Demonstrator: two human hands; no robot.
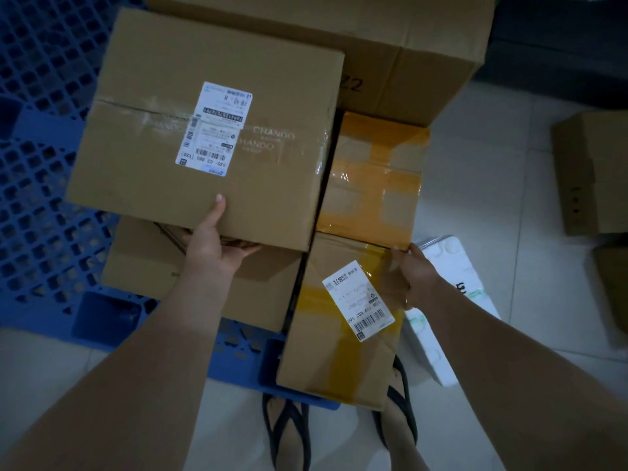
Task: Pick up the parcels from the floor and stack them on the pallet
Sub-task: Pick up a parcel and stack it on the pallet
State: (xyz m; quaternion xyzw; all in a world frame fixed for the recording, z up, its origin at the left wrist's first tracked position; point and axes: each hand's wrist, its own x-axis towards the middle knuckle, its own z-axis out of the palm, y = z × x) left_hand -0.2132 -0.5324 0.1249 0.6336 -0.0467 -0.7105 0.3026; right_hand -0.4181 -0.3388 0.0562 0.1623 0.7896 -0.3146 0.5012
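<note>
A big brown carton marked CHANDO (163, 62) with a white label lies on top of another brown box (142, 263) on the blue plastic pallet (44, 205). My left hand (212, 244) grips its near edge, thumb on top and fingers underneath. To the right, a smaller box with yellow tape and a white label (326, 355) sits at the pallet's near corner. My right hand (413, 277) holds its right side. Behind it sits a second yellow-taped box (373, 175), and a large carton (407, 45) stands at the back.
A white foam box (452, 290) lies on the tiled floor right of my right hand. More cardboard boxes (591, 171) sit on the floor at the far right. My feet in dark flip-flops (289, 433) stand at the pallet's near edge.
</note>
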